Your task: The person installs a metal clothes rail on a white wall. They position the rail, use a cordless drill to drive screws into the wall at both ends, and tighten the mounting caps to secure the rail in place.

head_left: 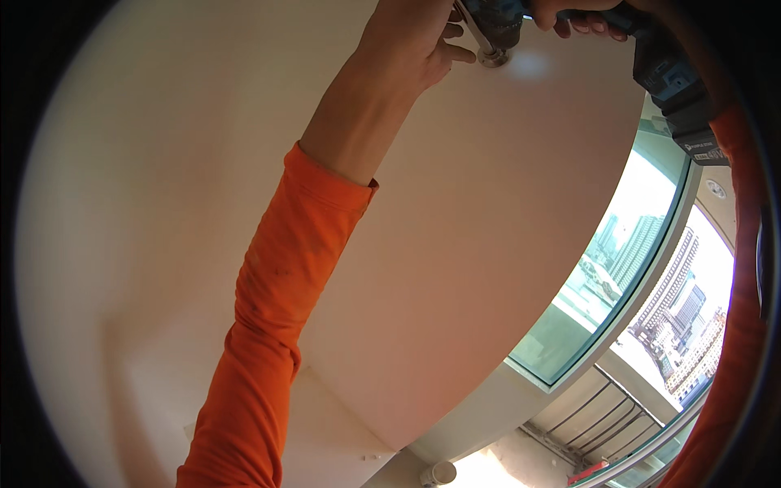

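Note:
At the top edge my left hand (427, 41) reaches up along a pale wall (455, 244). Its upper part is cut off by the frame, and a shiny metal rod (476, 28) runs out from it. The visible fingers stick out beside the rod, whose end meets a small round metal flange (493, 59) against the wall. A blue and black cordless drill (498, 20) points in close to the flange, its lamp casting a bright spot there. My right hand (573, 18) grips the drill at the top right. The drill's dark battery (695, 142) hangs below its handle.
On the right, a teal-tinted window (602, 276) curves past, with tall buildings outside. Below it are a metal railing (606, 415) and a red object (587, 472). A pale bucket-like container (438, 474) stands at the bottom, near the wall's lower corner.

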`<action>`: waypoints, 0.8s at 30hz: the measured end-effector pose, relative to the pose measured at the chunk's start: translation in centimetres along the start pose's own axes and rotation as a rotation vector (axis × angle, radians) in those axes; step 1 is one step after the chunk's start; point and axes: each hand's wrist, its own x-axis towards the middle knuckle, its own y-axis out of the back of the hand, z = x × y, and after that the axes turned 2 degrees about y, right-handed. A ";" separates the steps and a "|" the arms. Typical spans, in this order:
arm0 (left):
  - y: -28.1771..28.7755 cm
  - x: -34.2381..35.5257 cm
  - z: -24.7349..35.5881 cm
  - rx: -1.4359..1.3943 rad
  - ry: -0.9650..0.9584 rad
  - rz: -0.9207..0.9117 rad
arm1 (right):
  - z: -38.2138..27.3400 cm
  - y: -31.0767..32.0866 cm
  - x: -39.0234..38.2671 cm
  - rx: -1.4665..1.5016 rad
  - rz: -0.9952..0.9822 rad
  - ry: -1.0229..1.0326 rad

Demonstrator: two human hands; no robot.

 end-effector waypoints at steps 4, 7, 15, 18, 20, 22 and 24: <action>0.4 1.1 -0.7 -0.091 -0.041 -0.002 | -0.1 0.1 0.1 -0.013 -0.016 -0.016; 0.5 3.2 -1.7 -0.209 0.012 0.029 | -0.1 0.2 0.2 -0.014 -0.031 -0.021; 1.2 5.1 -2.2 -0.250 -0.017 0.039 | -0.3 0.5 0.4 -0.015 -0.033 -0.021; 1.4 5.2 -1.8 -0.229 -0.021 0.000 | -0.6 0.5 0.5 -0.018 -0.036 -0.021; 1.7 5.5 -1.7 -0.244 -0.036 -0.051 | -0.7 0.6 0.5 -0.015 -0.032 -0.025; 2.1 5.9 -1.5 -0.281 -0.058 -0.153 | -0.8 0.7 0.5 -0.015 -0.027 -0.027; 2.4 6.3 -1.3 -0.308 -0.043 -0.174 | -0.9 0.9 0.6 -0.013 -0.020 -0.027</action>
